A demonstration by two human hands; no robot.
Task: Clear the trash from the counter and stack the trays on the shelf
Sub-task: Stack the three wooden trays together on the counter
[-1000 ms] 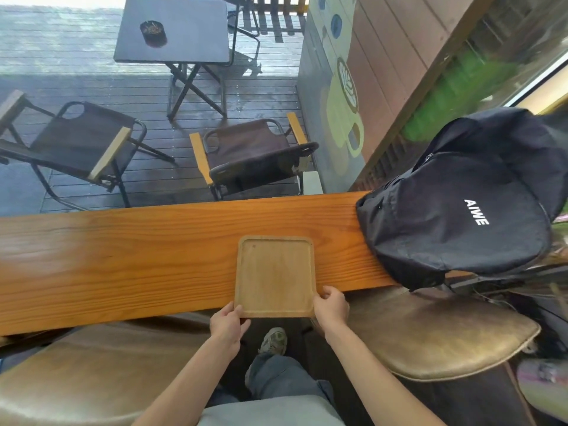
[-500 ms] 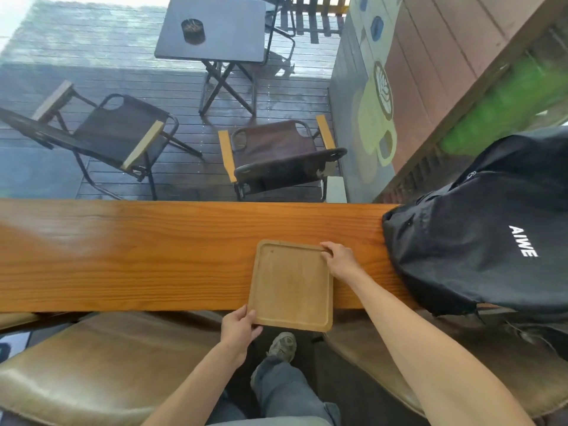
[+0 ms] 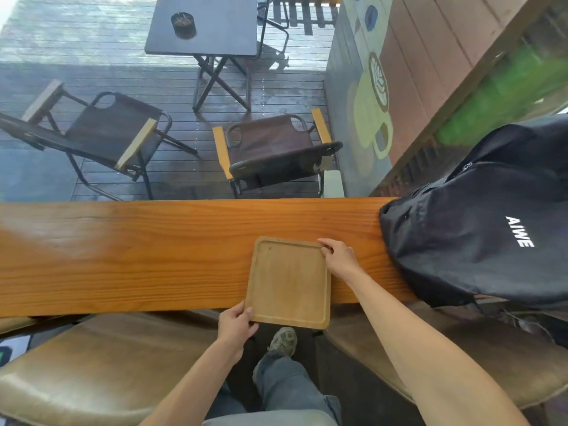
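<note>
Tray-collection step: wooden tray (image 3: 289,282) overhanging the desk (image 3: 123,256) near edge, left hand (image 3: 235,325) grip closed on its near-left corner, right hand (image 3: 339,259) grip on its far-right corner; lifting clear seems next.

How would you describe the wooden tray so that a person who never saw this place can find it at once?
Find the long orange-brown wooden counter in front of the window. The wooden tray lies near its right end, left of the black backpack, its near edge overhanging. It is paler than the counter, squarish with a raised rim, gripped by the left hand and right hand.
</note>
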